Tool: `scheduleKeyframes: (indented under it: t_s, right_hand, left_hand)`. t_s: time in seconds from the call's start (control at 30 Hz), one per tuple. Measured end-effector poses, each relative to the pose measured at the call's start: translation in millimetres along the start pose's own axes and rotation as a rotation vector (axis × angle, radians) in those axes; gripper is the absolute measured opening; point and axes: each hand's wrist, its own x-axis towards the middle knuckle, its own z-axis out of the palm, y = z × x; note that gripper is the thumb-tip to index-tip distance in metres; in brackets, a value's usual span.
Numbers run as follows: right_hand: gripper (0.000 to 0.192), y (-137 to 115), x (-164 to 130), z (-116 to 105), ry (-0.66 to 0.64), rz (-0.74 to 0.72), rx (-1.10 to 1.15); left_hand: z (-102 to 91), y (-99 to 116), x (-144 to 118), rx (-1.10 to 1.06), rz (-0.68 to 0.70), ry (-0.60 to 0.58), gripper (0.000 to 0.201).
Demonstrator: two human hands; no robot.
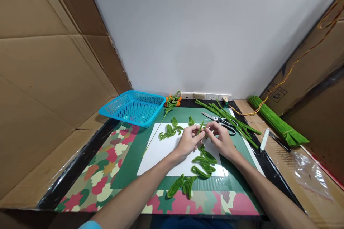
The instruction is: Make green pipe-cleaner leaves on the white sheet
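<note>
On the white sheet (pixel 158 154) in the middle of the table, the left hand (pixel 188 141) and right hand (pixel 221 139) pinch together one green pipe cleaner (pixel 201 127), probably bending it into a leaf. Finished leaves (pixel 204 164) lie just near the hands. The next bend needs a firm pinch.

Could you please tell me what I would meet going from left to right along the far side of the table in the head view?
Blue basket → orange and green flower piece → loose green stems → scissors → white-handled tool → tied bundle of green stems.
</note>
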Motion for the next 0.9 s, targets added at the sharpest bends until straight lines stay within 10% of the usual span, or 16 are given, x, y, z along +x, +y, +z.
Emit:
scheduleKeyframes:
  t_s: [0.9]
  right_hand:
    - [0.014,7.7,-6.8,12.8,0.092,0.004,-0.072]
  left_hand:
    - [1.3,8.1,3.7,0.024,0.011,0.047,0.031]
